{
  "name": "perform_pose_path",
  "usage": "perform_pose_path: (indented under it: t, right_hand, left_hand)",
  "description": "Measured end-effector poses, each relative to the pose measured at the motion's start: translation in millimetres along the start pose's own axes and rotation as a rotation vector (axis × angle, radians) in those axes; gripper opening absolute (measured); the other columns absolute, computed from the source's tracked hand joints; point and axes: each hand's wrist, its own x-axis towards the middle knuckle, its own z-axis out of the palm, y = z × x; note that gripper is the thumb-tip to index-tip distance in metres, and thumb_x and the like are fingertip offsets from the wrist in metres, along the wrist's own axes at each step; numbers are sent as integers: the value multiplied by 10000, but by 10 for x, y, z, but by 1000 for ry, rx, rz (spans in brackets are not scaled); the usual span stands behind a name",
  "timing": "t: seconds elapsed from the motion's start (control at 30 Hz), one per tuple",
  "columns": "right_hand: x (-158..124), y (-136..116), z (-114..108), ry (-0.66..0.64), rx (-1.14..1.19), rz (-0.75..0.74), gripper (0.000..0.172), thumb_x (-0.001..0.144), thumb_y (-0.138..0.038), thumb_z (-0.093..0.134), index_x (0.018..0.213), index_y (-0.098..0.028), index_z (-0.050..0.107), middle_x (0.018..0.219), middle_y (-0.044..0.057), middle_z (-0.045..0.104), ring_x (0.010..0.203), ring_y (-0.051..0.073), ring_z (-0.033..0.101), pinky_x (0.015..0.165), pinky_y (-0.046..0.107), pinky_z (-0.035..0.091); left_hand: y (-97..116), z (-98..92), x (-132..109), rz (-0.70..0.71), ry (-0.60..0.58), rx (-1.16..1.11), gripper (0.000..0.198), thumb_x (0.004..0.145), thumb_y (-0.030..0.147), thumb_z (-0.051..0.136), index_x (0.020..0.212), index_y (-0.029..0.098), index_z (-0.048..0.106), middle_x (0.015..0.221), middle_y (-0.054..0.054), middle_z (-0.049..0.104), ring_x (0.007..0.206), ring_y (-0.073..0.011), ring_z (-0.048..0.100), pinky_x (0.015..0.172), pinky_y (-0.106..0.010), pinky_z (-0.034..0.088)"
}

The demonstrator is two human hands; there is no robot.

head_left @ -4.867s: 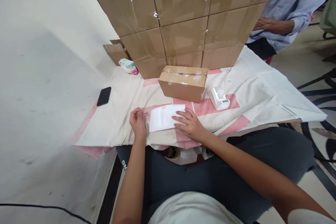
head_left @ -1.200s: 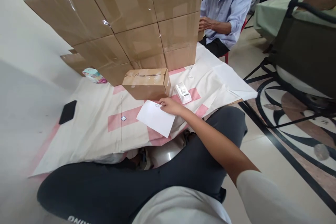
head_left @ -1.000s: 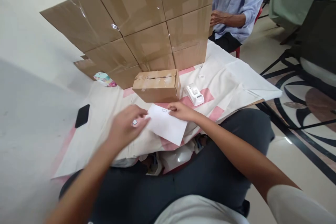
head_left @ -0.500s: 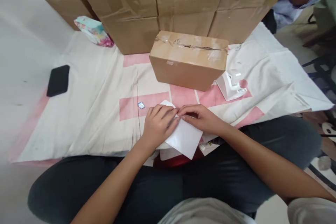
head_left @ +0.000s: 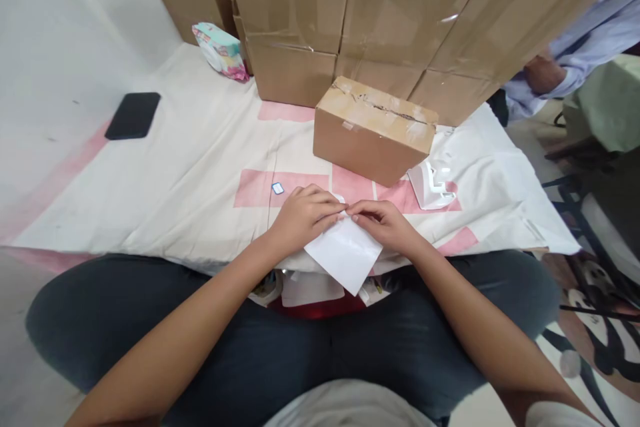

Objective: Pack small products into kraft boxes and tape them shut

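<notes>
A glossy white sheet [head_left: 346, 255] lies tilted at the near edge of the cloth-covered surface, one corner pointing at my lap. My left hand [head_left: 309, 215] rests over its upper left part, thumb and fingers pinched together near the top. From the other side, my right hand [head_left: 384, 223] also pinches at the sheet's upper edge, its fingertips meeting those of the left. Anything small between the fingertips is hidden. Left of my hands, a small white tag with a blue border [head_left: 277, 188] lies on a pink patch of the cloth.
A taped cardboard box [head_left: 370, 140] stands beyond my hands, before a wall of stacked cartons [head_left: 295, 77]. Right of it sits a shiny white plastic piece [head_left: 433, 188]. A black phone-like slab [head_left: 133, 116] and a colourful soft pack [head_left: 220, 53] lie left. A person's sleeve [head_left: 590, 40] shows at right.
The camera view has turned, so the box and cartons appear shifted right. My hands stay together at the sheet's top edge, with only slight finger movement.
</notes>
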Motion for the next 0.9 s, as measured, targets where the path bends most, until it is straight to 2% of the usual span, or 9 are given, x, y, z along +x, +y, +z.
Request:
perform_pose_path:
  t: [0.2,0.3,0.47,0.6,0.67,0.77,0.83,0.9]
  right_hand:
    - [2,16,-29,-43,-50,-26,207,913,-253,571,986,-204,758,1018,54,769,911,196,698,804,303,537]
    - [5,30,-45,-56,-52,-16,202,911,-246,574,984,-211,759,1009,50,770,923,204,699,809,313,538]
    - [10,36,-60,-61,-16,-5,193,920,-253,571,978,-214,751,1014,50,769,955,207,704,832,317,543]
    - [6,22,-56,-64,8,14,176,923,-264,575,965,-207,737,997,49,765,929,199,702,799,298,542]
    - [12,25,-51,-50,0,46,173,921,-269,570,927,-199,727,933,43,757,865,189,698,735,279,537]
    - [46,83,-50,22,16,122,155,907,-287,577,910,-187,695,873,46,743,773,180,688,650,266,522]
    - [80,147,-62,110,59,142,187,900,-297,585,1027,-190,672,954,70,749,830,195,704,671,280,540]
    - [108,195,-82,224,51,87,323,900,-292,592,1209,-203,617,1137,107,725,983,219,704,771,324,566]
  left_hand:
    - [-69,-14,21,-43,15,-134,207,955,401,608,966,271,770,980,-14,784,981,-215,643,844,-385,422]
    - [-91,-39,16,-49,15,-129,228,963,388,594,880,258,762,924,-11,782,955,-217,639,831,-383,410]
    - [-59,-63,-1,38,52,-3,209,982,355,566,918,244,731,934,0,762,914,-196,626,807,-376,373]
    - [-3,-70,-12,125,106,46,167,970,264,546,924,237,704,916,-5,747,893,-184,625,815,-369,380]
    - [-13,-107,-6,41,199,-12,139,936,220,549,866,214,669,867,-15,722,864,-182,617,816,-361,401]
    - [-97,-217,16,-204,395,-218,100,893,193,557,814,200,617,824,-11,667,802,-163,594,776,-325,438]
    - [-164,-297,33,-311,462,-350,93,895,209,563,819,201,616,825,-1,648,774,-148,579,734,-297,438]
    - [-201,-343,44,-352,473,-424,105,911,243,568,834,202,625,820,6,641,765,-141,571,718,-286,428]
